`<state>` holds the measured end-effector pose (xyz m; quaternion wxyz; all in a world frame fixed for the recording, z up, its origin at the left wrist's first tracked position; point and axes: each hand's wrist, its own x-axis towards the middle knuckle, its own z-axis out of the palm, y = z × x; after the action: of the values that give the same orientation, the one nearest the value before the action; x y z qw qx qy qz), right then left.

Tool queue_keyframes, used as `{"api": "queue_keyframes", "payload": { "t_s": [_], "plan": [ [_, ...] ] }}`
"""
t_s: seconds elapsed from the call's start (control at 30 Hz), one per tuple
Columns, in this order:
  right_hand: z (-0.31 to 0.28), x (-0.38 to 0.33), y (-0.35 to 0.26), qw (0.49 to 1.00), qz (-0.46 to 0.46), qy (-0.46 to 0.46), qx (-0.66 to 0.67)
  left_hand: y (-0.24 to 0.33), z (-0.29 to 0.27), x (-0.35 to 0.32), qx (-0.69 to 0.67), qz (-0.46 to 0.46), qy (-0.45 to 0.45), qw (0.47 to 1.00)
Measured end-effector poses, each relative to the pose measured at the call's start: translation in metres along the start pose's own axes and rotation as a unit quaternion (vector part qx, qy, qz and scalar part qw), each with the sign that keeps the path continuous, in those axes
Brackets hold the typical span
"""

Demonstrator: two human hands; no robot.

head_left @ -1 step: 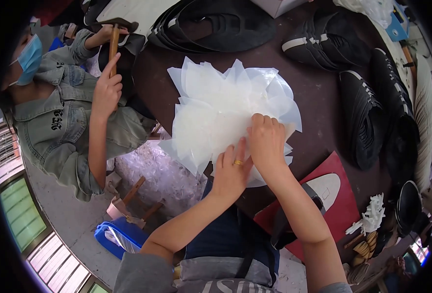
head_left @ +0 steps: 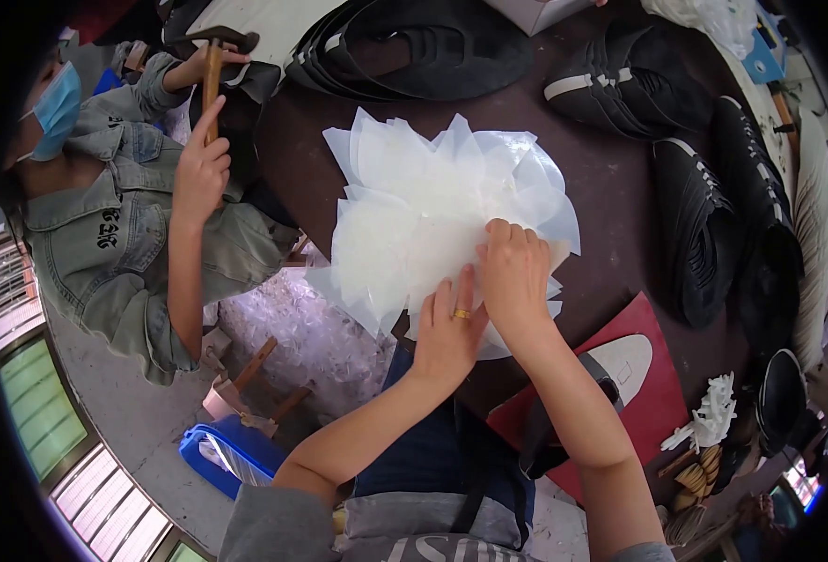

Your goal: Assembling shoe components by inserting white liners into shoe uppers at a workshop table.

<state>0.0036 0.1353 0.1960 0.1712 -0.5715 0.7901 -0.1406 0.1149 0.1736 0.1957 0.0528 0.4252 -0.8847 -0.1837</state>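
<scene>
A loose pile of thin translucent white sheets (head_left: 395,178), cut with pointed and curved edges, lies on the dark brown table in front of me. My left hand (head_left: 446,332), wearing a yellow ring, rests on the pile's near edge with its fingers stretched out. Just right of it, my right hand (head_left: 517,276) has its fingers bent down and pressed together on a white sheet at the pile's right side. The fingertips partly hide what they grip. Near my right forearm lies a red board (head_left: 652,375) with a pale, sole-shaped piece (head_left: 624,363) on it.
Black shoe uppers (head_left: 690,225) line the table's right side, and a stack of black pieces (head_left: 451,51) lies at the back. On the left, a person in a denim jacket (head_left: 138,215) holds a hammer (head_left: 212,84). Clear plastic scraps (head_left: 292,318) and a blue bin (head_left: 236,454) sit below.
The hammer in the other person's hand shifts slightly up and left. My hands keep nearly the same place on the sheets.
</scene>
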Motion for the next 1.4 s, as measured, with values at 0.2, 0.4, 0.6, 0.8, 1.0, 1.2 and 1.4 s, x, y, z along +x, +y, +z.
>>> {"api": "queue_keyframes", "payload": {
  "t_s": [0.2,0.4,0.6,0.8,1.0,1.2,1.4],
  "plan": [
    [-0.004,0.001,0.004,0.997,0.027,0.067,-0.001,0.009,0.01,-0.001,0.017,0.006,0.0,1.0],
    [-0.014,0.008,0.006,0.994,0.074,-0.08,-0.025,0.011,0.012,-0.001,0.033,0.016,-0.003,0.999],
    [-0.009,0.003,0.012,0.999,0.042,0.023,0.018,0.014,0.02,-0.004,0.063,0.013,0.006,0.998],
    [0.0,-0.008,0.014,0.99,-0.069,0.116,-0.037,0.014,0.022,-0.005,0.045,0.023,-0.009,0.999],
    [0.0,-0.004,0.014,0.994,-0.041,0.099,0.002,0.014,0.016,0.001,0.086,0.038,-0.015,0.995],
    [0.047,-0.013,-0.028,0.979,-0.153,-0.016,-0.13,0.014,0.008,0.001,0.215,0.063,-0.005,0.974],
    [-0.073,-0.022,-0.132,0.748,-0.055,-0.117,0.651,-0.016,-0.012,0.022,0.111,0.06,-0.082,0.989]
  ]
}}
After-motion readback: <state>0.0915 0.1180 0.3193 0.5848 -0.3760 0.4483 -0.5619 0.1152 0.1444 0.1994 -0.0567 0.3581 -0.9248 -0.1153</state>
